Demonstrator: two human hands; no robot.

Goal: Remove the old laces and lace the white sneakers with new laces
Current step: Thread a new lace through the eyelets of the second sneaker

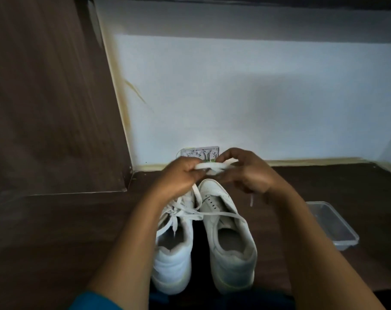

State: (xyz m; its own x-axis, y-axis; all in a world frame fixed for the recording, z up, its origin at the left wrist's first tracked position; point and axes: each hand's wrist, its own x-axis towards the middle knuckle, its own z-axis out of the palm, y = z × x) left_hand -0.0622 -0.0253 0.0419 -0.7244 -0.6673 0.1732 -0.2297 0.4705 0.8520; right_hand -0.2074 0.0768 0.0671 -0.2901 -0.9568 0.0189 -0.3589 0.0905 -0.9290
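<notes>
Standing toes to the wall on dark wood were two white sneakers. The left sneaker [172,260], just left of the right sneaker [230,253], had one loose lace [223,214] tangled over its tongue, with a strand trailing across the right sneaker's tongue. Above the right sneaker's toe, two hands met. The left hand [181,175] had its fingers curled round one end of a coiled lace [210,167], and the right hand [246,173] pinched the other end. A lace tip [252,200] hung under the right hand; which lace it belonged to could not be told. Beyond the right sneaker's toe, one packet [200,153] leaned against the wall. Well to the right of the right sneaker sat one clear tub [333,224].
</notes>
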